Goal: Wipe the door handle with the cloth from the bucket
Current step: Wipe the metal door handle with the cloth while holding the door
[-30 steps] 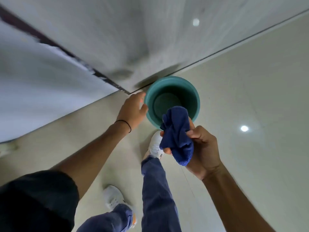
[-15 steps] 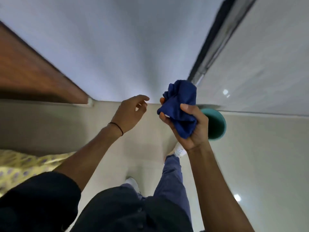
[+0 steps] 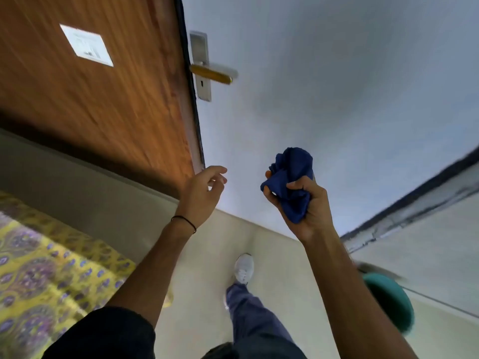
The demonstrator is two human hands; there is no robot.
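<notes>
A brass lever door handle (image 3: 211,74) on a steel plate sticks out from the edge of the open wooden door (image 3: 98,99), high in the middle of the view. My right hand (image 3: 305,206) is shut on a bunched dark blue cloth (image 3: 290,177), held well below and to the right of the handle. My left hand (image 3: 202,193) hangs empty with fingers apart, near the door's lower corner. The teal bucket (image 3: 388,299) stands on the floor at lower right, partly hidden behind my right forearm.
A white wall (image 3: 337,86) fills the area behind the handle. A yellow patterned fabric (image 3: 44,268) lies at the lower left. A white paper notice (image 3: 86,45) is stuck on the door. My shoe (image 3: 243,268) rests on the pale tiled floor.
The view swung up and left from the bucket to the door and its handle. My right hand lifted the cloth out of the bucket; my left hand let go of the rim.
</notes>
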